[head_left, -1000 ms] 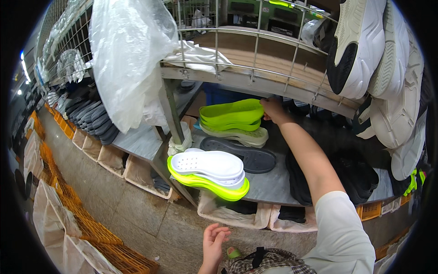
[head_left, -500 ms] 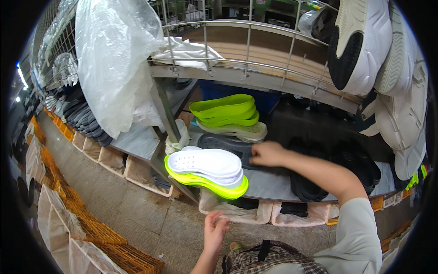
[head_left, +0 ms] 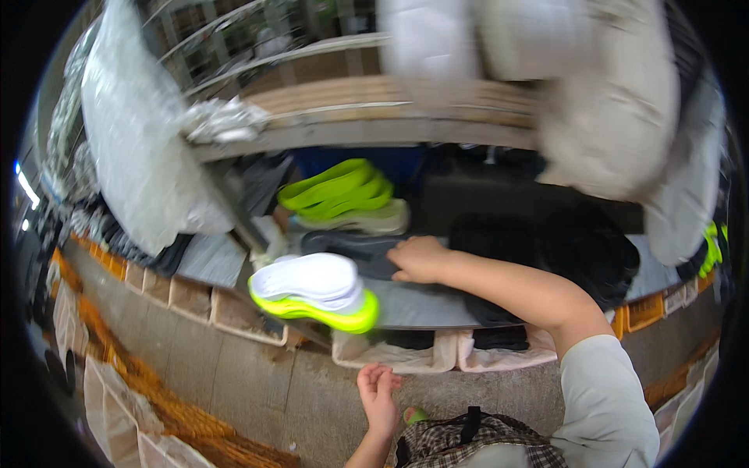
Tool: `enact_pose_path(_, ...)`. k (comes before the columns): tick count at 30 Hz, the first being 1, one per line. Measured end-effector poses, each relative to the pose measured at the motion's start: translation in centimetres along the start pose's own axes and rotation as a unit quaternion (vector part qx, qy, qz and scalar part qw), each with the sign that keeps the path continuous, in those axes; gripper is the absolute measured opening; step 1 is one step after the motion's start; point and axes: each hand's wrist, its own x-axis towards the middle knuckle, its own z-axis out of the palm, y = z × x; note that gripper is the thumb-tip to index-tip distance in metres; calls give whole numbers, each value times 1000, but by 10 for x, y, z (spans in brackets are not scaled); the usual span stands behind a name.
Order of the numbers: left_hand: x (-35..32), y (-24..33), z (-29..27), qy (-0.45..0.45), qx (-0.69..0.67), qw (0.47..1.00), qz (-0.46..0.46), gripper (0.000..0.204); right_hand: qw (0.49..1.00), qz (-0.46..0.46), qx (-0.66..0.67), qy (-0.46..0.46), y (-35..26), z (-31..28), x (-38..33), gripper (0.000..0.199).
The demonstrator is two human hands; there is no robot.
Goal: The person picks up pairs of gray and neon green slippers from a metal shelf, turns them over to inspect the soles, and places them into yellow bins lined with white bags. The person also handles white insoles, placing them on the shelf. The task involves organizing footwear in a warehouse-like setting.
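My right hand (head_left: 420, 259) reaches across the grey worktop, its fingers closed over the right end of a dark grey shoe sole (head_left: 347, 246) lying flat there. Just left and nearer, white shoe soles (head_left: 306, 275) rest on a neon yellow sole (head_left: 331, 315) at the worktop's front edge. Behind the grey sole, lime green soles (head_left: 334, 191) are piled on a cream one (head_left: 388, 218). My left hand (head_left: 379, 396) hangs in the air below the worktop, fingers loosely bent and apart, holding nothing.
Black soles (head_left: 589, 253) lie in piles along the right of the worktop. White and beige soles (head_left: 608, 101) hang overhead at the right, blurred. A clear plastic bag (head_left: 136, 148) hangs at the left. Lined bins (head_left: 396, 360) stand beneath, and orange crates (head_left: 179, 413) line the lower left.
The view has swung to the right, so the worktop and soles sit further left and the picture is blurred. My right hand stays at the dark grey sole; my left hand remains low.
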Motion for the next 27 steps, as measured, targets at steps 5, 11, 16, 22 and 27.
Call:
enact_pose_path(5, -67, -32, 63, -182, 29, 983, 6, 17, 965, -112, 67, 226, -19, -42, -170, 17)
enact_pose_path(11, -175, -109, 181, -435, 285, 854, 33, 20, 926, -45, 180, 328, -21, -4, -459, 37)
enact_pose_path(16, -270, -208, 307, -634, 253, 723, -106, 38, 763, 382, 304, 423, -23, 54, -678, 34)
enact_pose_path(22, -379, -288, 437, -754, 293, 581, -94, 32, 524, 566, 363, 523, -30, 79, -853, 26)
enact_pose_path(27, -430, -362, 524, -775, 335, 512, -158, 26, 510, 595, 345, 517, -1, 99, -940, 29)
